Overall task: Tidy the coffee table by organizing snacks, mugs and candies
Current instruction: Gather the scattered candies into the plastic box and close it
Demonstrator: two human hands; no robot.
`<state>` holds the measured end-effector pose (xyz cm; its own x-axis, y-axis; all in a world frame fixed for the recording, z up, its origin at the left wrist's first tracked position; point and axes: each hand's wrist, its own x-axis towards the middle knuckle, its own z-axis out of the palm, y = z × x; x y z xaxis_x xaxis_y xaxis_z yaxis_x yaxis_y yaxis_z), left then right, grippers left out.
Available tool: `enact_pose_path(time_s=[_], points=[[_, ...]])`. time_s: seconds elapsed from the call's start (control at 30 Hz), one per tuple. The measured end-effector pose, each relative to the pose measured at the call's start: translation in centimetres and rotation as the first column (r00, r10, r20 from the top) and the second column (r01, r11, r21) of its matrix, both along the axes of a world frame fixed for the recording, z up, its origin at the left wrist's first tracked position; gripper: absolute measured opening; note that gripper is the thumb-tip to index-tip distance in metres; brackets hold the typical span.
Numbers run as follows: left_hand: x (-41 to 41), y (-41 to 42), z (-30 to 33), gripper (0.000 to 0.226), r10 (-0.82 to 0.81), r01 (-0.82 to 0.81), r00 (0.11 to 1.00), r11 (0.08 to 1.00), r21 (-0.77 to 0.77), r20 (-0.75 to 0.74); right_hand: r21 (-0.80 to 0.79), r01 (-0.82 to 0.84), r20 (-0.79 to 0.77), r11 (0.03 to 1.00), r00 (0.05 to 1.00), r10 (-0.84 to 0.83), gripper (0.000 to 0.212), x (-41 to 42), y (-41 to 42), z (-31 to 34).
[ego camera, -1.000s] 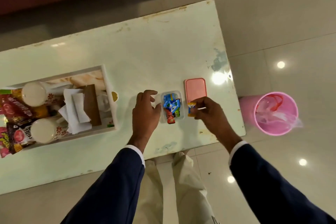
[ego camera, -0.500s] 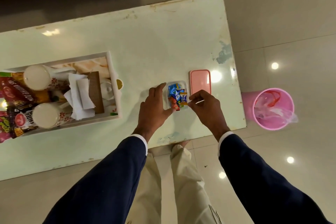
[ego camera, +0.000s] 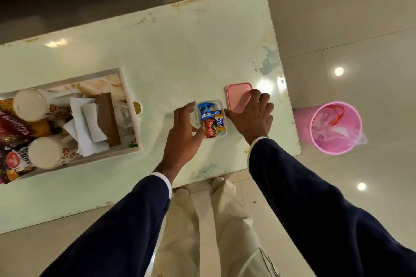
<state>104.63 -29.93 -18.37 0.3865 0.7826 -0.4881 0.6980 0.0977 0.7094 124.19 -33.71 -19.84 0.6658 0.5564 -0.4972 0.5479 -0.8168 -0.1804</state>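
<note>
A small clear plastic box of wrapped candies is being steadied by the left hand, while a pink rectangular plastic lid is being touched by the right hand on the pale green table.

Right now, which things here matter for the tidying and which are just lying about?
In the job:
candy box, candies
pink lid under right hand
left hand beside box
tray of mugs, snacks

Lying about:
pink bin on floor
napkins
</note>
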Motion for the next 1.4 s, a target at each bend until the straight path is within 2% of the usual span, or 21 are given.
enact_pose_path(time_s=[0.07,0.13,0.2,0.23,0.27,0.3,0.37,0.47,0.5,0.53,0.57,0.63,0.67,0.73,0.77,0.8,0.87,0.93,1.1,1.27,1.4], points=[[-0.1,-0.1,0.1,0.066,0.019,-0.018,1.000,1.000,-0.009,0.014,-0.012,-0.024,0.044,1.000,0.999,0.025,0.098,-0.1,0.2,-0.3],[-0.1,0.1,0.3,0.063,0.045,-0.045,0.999,0.999,-0.016,0.029,-0.010,-0.058,0.019,0.998,0.998,0.058,0.093,0.4,0.3,-0.6],[0.0,0.4,0.7,0.061,0.094,-0.093,0.994,0.995,-0.022,0.050,0.060,-0.007,-0.092,0.998,0.996,0.013,0.085,1.1,0.2,-0.3],[0.1,0.4,1.1,0.059,0.125,-0.123,0.990,0.992,-0.020,0.069,0.127,0.101,-0.212,0.987,0.975,-0.072,0.082,1.5,0.0,0.4],[0.2,0.5,1.5,0.056,0.157,-0.156,0.983,0.988,-0.015,0.094,0.192,0.253,-0.381,0.948,0.910,-0.166,0.078,1.9,-0.2,1.3],[0.3,0.6,2.0,0.052,0.185,-0.186,0.975,0.983,-0.009,0.123,0.232,0.411,-0.563,0.882,0.796,-0.223,0.073,2.2,-0.5,2.6],[0.5,0.7,2.9,0.041,0.223,-0.220,0.955,0.975,-0.036,0.195,0.221,0.594,-0.818,0.773,0.545,-0.184,0.062,2.5,-1.3,5.6],[1.0,0.9,4.4,0.030,0.258,-0.182,0.918,0.949,-0.258,0.302,0.090,0.683,-0.983,0.724,0.180,-0.048,0.041,1.4,-2.7,8.0],[1.1,0.7,4.8,0.025,0.244,-0.154,0.916,0.947,-0.282,0.318,0.049,0.688,-0.994,0.724,0.108,-0.035,0.035,0.6,-3.1,8.5],[1.2,0.3,5.1,0.019,0.222,-0.142,0.924,0.955,-0.260,0.312,0.034,0.684,-0.995,0.729,0.092,-0.041,0.031,-0.2,-3.5,8.7],[1.2,-0.1,5.3,0.012,0.215,-0.150,0.931,0.962,-0.226,0.296,0.037,0.679,-0.992,0.733,0.116,-0.057,0.030,-1.0,-3.7,8.8],[0.9,-0.7,5.3,0.006,0.242,-0.205,0.938,0.964,-0.168,0.246,0.078,0.659,-0.968,0.748,0.229,-0.101,0.027,-2.3,-3.9,8.6],[0.7,-0.9,5.1,0.010,0.259,-0.231,0.942,0.962,-0.146,0.215,0.117,0.627,-0.936,0.770,0.329,-0.126,0.026,-2.7,-3.9,8.4],[0.2,-1.1,4.7,0.017,0.277,-0.259,0.948,0.958,-0.124,0.157,0.214,0.458,-0.775,0.863,0.617,-0.136,0.023,-3.2,-3.6,8.0],[-0.1,-1.1,4.5,0.024,0.275,-0.262,0.952,0.959,-0.110,0.132,0.230,0.368,-0.684,0.901,0.720,-0.119,0.023,-3.4,-3.5,7.7],[-0.2,-1.1,4.3,0.032,0.267,-0.258,0.957,0.962,-0.092,0.110,0.233,0.320,-0.624,0.918,0.774,-0.111,0.025,-3.6,-3.5,7.5],[-0.3,-0.9,3.8,0.043,0.235,-0.232,0.970,0.971,-0.054,0.063,0.246,0.310,-0.569,0.919,0.813,-0.122,0.030,-4.0,-3.4,7.2],[0.0,-0.4,3.2,0.045,0.174,-0.174,0.985,0.985,-0.009,0.004,0.266,0.296,-0.514,0.917,0.849,-0.125,0.026,-4.3,-3.2,6.6],[1.2,1.3,2.0,0.051,-0.006,0.016,0.994,0.995,0.095,-0.113,0.226,0.110,-0.306,0.968,0.951,-0.037,0.028,-4.3,-1.8,4.9],[1.7,1.9,1.5,0.052,-0.130,0.141,0.965,0.990,0.033,-0.228,0.187,0.022,-0.248,0.982,0.968,0.026,0.034,-4.5,-1.2,3.7],[1.4,1.9,1.3,0.057,-0.173,0.172,0.958,0.985,-0.024,-0.228,0.216,0.017,-0.276,0.976,0.960,0.045,0.041,-4.1,-1.4,3.2]])
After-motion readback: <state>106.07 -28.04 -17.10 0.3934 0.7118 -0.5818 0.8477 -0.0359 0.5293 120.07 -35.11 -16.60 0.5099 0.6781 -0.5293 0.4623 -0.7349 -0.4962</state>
